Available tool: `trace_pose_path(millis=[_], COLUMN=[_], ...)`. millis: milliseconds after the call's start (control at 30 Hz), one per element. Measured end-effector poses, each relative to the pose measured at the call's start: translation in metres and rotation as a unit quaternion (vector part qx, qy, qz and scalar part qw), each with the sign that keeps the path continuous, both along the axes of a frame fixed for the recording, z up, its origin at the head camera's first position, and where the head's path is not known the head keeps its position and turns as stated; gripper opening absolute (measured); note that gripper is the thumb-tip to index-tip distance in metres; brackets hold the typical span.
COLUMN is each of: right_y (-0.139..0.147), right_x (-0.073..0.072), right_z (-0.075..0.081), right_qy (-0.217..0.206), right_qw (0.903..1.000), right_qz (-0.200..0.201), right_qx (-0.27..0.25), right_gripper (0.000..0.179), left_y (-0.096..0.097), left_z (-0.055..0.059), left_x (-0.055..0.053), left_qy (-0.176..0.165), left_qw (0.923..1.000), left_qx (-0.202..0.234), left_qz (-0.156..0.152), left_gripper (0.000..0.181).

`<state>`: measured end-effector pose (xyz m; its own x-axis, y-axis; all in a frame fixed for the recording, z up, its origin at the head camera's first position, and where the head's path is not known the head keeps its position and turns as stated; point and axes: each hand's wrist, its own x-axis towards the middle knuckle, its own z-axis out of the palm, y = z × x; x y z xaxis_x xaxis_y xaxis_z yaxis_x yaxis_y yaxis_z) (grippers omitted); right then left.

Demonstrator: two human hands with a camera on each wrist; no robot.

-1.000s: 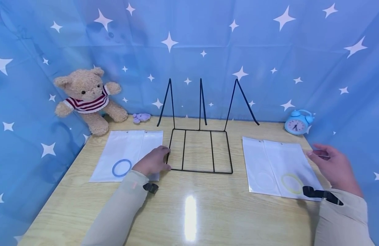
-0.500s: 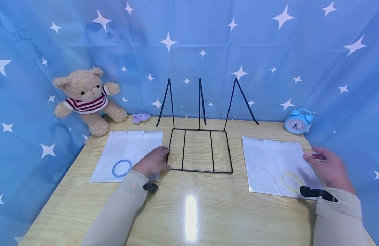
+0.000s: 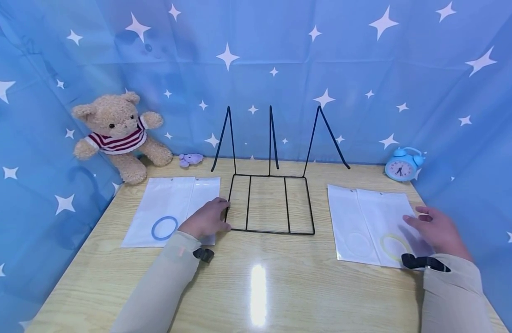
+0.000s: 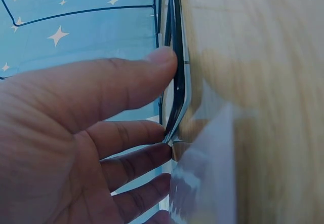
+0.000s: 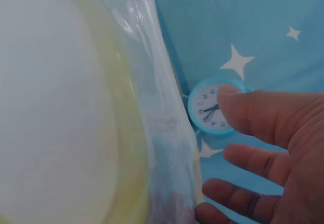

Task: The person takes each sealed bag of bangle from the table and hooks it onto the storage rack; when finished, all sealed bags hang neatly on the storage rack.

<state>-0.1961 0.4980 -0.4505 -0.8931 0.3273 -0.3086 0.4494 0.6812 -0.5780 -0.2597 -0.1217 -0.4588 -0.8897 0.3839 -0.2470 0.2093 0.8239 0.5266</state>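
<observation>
A black wire rack stands in the middle of the table, with three bent prongs rising at its back. My left hand touches the rack's left side near the front corner. In the left wrist view its thumb lies against the black wire, and the fingertips meet it lower down. My right hand hovers over the right edge of a clear plastic bag with a yellow ring in it. Its fingers are spread and hold nothing, and the bag's edge shows beside the fingertips in the right wrist view.
Beside the yellow ring's bag lies another bag with a pale ring. Left of the rack are more bags, one with a blue ring. A teddy bear, small purple toy and blue alarm clock stand behind.
My right hand has moved left and slightly down, from beside the bag to over its right edge. My left hand has stayed at the rack.
</observation>
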Motion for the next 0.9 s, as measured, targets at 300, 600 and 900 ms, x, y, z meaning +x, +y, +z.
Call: trace_pose_path(millis=[300, 600, 900], right_y=[-0.0013, -0.0070, -0.0074], right_x=[-0.0012, -0.0027, -0.0062], right_z=[-0.0014, -0.0030, -0.0080], right_qy=[-0.028, -0.047, -0.052], right_qw=[0.9993, 0.9971, 0.9959], right_qz=[-0.022, -0.046, -0.048], right_qx=[0.011, 0.037, 0.056], right_gripper=[0.102, 0.096, 0.096], left_y=[0.0008, 0.0000, -0.0001], left_z=[-0.0008, -0.0013, -0.0012], left_x=[-0.0012, -0.0009, -0.0004], left_qy=[-0.001, 0.001, -0.002], left_qw=[1.0000, 1.0000, 1.0000], left_qx=[-0.003, -0.001, -0.004], left_qz=[0.002, -0.001, 0.002], left_gripper=[0.078, 0.077, 0.077])
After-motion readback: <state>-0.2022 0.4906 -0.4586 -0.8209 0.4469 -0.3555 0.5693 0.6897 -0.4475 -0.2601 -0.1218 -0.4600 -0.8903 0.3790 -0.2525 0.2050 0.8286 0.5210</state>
